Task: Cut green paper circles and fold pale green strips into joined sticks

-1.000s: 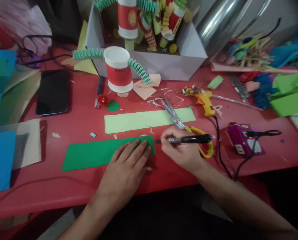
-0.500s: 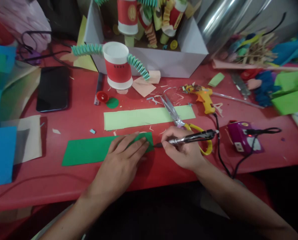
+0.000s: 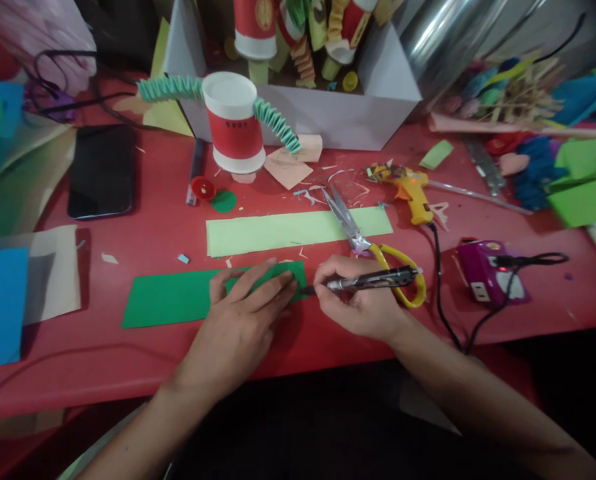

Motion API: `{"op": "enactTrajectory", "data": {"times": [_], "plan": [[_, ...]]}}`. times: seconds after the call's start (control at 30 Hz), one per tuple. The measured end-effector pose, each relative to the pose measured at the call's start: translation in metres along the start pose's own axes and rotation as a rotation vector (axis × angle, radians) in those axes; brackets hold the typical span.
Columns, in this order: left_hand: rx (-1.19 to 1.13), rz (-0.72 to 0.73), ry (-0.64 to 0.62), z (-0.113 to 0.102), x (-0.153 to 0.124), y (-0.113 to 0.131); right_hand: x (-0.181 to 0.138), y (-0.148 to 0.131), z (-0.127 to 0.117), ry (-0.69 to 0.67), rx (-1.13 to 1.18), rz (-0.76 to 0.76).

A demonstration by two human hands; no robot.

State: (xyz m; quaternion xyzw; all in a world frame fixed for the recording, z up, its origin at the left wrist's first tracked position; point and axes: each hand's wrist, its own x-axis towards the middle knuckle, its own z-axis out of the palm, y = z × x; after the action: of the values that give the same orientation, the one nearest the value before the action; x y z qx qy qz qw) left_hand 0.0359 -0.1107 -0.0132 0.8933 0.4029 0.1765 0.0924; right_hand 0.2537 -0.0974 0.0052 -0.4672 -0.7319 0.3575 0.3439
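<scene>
**Pen tip at the strip's end**

The right hand (image 3: 359, 303) clamps its fingers on a pen (image 3: 373, 279). The tip is at the right end of the dark green paper strip (image 3: 171, 301), though contact is too blurred to tell. The left hand (image 3: 241, 320) lies flat with fingers spread, pinning that end near the red table's (image 3: 143, 363) front edge. If the pressure eases, the strip may slide and the mark wander.

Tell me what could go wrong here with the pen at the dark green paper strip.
The left hand pins only the right end of the dark green paper strip, which may pivot under the pen. The right hand lies beside the scissors and might knock their blades. The glue gun nearby seems lit and may be hot.
</scene>
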Motion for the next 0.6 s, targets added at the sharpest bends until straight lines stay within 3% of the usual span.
{"op": "enactTrajectory", "data": {"times": [0.6], "plan": [[0.015, 0.007, 0.000, -0.0037, 0.0040, 0.0035, 0.0019, 0.0039, 0.0046, 0.112, 0.068, 0.115]]}}
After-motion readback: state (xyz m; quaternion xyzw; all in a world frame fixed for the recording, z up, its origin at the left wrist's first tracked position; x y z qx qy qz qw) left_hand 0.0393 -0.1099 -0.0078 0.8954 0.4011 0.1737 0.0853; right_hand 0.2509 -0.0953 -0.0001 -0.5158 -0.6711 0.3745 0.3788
